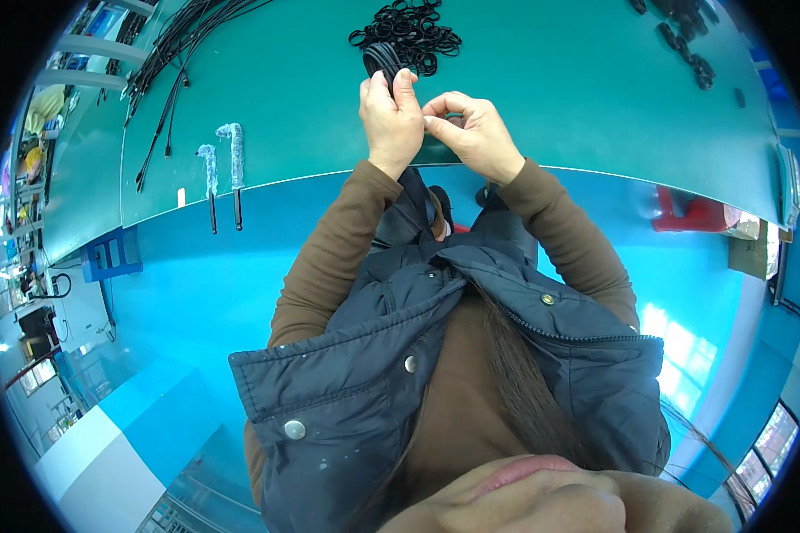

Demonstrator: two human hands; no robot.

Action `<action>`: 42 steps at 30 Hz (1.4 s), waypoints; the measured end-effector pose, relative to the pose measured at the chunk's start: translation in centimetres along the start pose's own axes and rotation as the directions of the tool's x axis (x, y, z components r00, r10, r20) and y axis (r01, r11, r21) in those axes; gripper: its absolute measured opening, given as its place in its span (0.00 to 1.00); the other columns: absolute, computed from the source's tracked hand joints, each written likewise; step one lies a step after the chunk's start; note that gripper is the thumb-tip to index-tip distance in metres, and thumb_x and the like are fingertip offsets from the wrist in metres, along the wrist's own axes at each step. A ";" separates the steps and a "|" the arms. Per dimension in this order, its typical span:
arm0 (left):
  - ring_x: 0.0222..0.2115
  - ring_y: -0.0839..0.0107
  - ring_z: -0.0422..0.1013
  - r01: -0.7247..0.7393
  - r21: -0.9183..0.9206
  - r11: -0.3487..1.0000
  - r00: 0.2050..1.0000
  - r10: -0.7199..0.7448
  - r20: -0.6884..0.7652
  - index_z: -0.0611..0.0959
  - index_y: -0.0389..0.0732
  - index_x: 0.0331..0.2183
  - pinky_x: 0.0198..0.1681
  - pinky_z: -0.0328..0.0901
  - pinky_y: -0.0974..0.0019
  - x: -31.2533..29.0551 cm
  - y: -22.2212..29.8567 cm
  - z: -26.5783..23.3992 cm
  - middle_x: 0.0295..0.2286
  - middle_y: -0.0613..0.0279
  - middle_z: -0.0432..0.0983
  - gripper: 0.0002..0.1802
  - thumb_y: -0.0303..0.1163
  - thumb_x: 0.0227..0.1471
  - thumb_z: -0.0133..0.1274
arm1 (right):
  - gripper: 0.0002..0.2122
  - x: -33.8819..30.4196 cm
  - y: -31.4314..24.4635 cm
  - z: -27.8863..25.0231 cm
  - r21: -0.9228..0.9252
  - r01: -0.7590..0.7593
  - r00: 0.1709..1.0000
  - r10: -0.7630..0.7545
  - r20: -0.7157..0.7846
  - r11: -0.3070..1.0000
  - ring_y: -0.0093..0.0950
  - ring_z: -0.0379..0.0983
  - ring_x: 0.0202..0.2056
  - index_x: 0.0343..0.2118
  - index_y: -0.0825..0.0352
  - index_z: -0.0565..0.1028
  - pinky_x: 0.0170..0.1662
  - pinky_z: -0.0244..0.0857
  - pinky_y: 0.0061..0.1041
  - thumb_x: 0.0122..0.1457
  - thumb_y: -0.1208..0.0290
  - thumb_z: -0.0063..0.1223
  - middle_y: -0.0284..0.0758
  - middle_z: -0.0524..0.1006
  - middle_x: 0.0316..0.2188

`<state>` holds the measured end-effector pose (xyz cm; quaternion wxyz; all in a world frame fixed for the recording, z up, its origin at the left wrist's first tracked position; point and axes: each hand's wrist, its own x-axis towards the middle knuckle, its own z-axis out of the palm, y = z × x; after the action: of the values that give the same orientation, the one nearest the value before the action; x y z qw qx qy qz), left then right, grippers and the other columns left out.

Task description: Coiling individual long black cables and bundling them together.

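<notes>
- Coiled black cable (381, 58), folded into several tight loops, sticks out beyond the fingers of the left hand, over the green surface (302, 98) and close to the person's side of a dark pile.
- Left hand (393, 117) is closed around the lower part of the coil, its thumb raised along the right side.
- Right hand (471, 131) is just beside it, fingers curled and the thumb and forefinger tips drawn together against the left hand's edge; whether they grip anything, I cannot tell.
- Small black loops (409, 31) lie heaped on the surface, just beyond the coil.
- Long black cables (173, 49) spread across the far left part of the surface, some ends trailing toward the person.
- Two plastic-wrapped rods (236, 155) with bent upper ends lie side by side near the left front edge, their bare dark ends reaching past it.
- White strip (181, 197) sits left of those rods, by the same edge.
- Dark pieces (684, 44) are scattered at the far right, well apart from both hands; they are too blurred to identify.
</notes>
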<state>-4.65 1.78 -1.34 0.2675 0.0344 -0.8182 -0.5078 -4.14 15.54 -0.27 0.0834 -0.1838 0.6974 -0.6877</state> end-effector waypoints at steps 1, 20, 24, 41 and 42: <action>0.20 0.69 0.65 0.027 -0.015 1.000 0.999 -0.027 0.018 0.76 0.37 0.27 0.24 0.62 0.66 0.0 0.0 -0.1 0.25 0.58 0.67 0.11 0.33 0.58 0.47 | 0.04 -0.1 -0.1 -0.2 0.099 -0.069 0.997 0.067 0.027 0.993 0.15 0.63 0.21 0.33 0.68 0.78 0.24 0.59 0.12 0.55 0.75 0.55 0.30 0.76 0.26; 0.10 0.80 0.58 0.507 -0.450 0.735 0.798 -0.203 0.567 0.74 0.38 0.31 0.13 0.54 0.76 0.5 2.0 -3.6 0.12 0.69 0.65 0.09 0.32 0.60 0.44 | 0.20 0.4 -2.3 -6.4 -0.518 0.459 0.888 -0.374 0.267 0.722 0.17 0.67 0.16 0.53 0.59 0.73 0.17 0.61 0.17 0.56 0.81 0.51 0.29 0.79 0.27; 0.11 0.80 0.58 0.511 -0.293 0.808 0.598 -0.089 0.797 0.74 0.38 0.32 0.14 0.54 0.77 0.5 3.0 -4.6 0.13 0.69 0.64 0.08 0.31 0.60 0.43 | 0.27 2.0 -6.0 -8.1 -0.794 0.557 0.824 -0.280 0.492 0.245 0.21 0.70 0.19 0.56 0.57 0.68 0.19 0.62 0.17 0.51 0.80 0.57 0.28 0.78 0.28; 0.15 0.79 0.60 0.762 -0.546 0.348 0.509 0.199 0.837 0.73 0.37 0.35 0.12 0.53 0.78 -0.4 3.5 -5.2 0.18 0.65 0.65 0.09 0.32 0.61 0.44 | 0.19 1.3 -2.5 -6.0 0.202 -0.418 0.793 0.248 0.556 0.886 0.31 0.78 0.28 0.50 0.67 0.67 0.27 0.72 0.20 0.57 0.68 0.54 0.40 0.77 0.38; 0.15 0.79 0.60 0.756 -0.582 0.299 0.555 0.178 0.812 0.73 0.37 0.35 0.12 0.53 0.78 -0.5 3.5 -5.4 0.18 0.65 0.65 0.09 0.33 0.62 0.44 | 0.18 0.2 -1.8 -5.6 0.357 -0.465 0.822 0.245 0.514 0.810 0.31 0.78 0.29 0.49 0.67 0.67 0.28 0.72 0.21 0.58 0.68 0.53 0.41 0.77 0.38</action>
<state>-0.92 -0.82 3.27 -0.2492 -0.1663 -0.3865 -0.8722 -6.13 20.72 1.79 0.4127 -0.1728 0.4950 -0.7449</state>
